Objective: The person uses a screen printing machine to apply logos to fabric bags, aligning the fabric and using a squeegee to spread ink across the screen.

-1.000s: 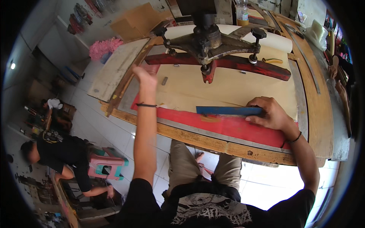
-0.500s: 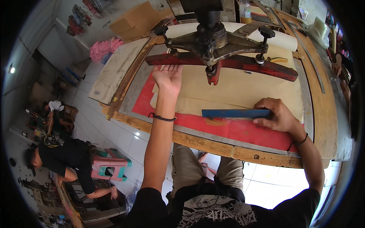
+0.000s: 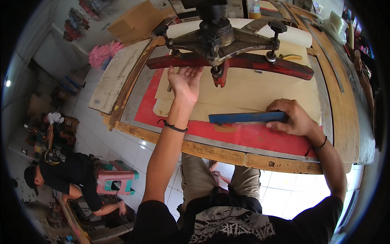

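Note:
Palm up, my left hand is raised at the near side of the red beam. Its fingers are apart and reach to the beam's lower edge; whether the tips touch it I cannot tell. The beam hangs under a dark metal three-armed bracket with black knobs. My right hand is closed around the right end of a long, flat blue bar. That bar lies along the near edge of the tan sheets, over the red sheet on the table.
A wooden edge strip runs along the table's front. Yellow-handled pliers lie behind the beam at right, near a white roll. A pale board stands at left. Beyond it, another person bends beside a pink and green stool.
My left hand has shifted slightly right along the beam, and its thumb now stands apart. My right hand still grips the blue bar. The whole view has moved a little.

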Demonstrator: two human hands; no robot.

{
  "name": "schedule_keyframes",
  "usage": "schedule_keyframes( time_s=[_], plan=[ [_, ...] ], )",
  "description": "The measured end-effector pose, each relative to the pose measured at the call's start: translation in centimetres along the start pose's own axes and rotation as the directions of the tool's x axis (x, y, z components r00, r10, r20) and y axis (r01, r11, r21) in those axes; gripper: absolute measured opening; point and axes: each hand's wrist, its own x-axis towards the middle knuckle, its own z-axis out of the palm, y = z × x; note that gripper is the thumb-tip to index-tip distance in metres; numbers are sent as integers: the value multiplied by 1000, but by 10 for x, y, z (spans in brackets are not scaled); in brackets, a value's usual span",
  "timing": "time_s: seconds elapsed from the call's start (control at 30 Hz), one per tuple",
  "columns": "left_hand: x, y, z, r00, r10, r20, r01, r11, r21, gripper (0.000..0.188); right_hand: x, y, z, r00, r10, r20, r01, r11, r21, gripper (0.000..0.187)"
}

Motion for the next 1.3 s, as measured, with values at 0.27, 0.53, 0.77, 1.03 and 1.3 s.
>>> schedule_keyframes(
  time_s=[0.27, 0.53, 0.77, 1.03, 1.3],
  plan=[
    [2, -11, -2, 999, -13, 41, 12, 999, 31, 78, -2, -2, -1, 957, 285, -44, -258, 914, 312, 23],
    [-35, -11, -9, 967, -214, 140, 170, 947, 273, 68, -3, 4, 10, 819, 499, -282, -408, 853, 325, 28],
    [-73, -16, -22, 887, -196, 419, -218, 623, 751, 31, 10, -1, 30, 820, 447, -358, -377, 892, 249, 37],
    [-62, -24, -23, 874, -140, 464, -324, 543, 775, 21, 9, 6, 27, 818, 378, -432, -350, 925, 148, 38],
    [-41, -16, -30, 874, -204, 440, -309, 467, 829, 19, 28, 10, 17, 776, 541, -325, -485, 841, 240, 34]
  ],
)
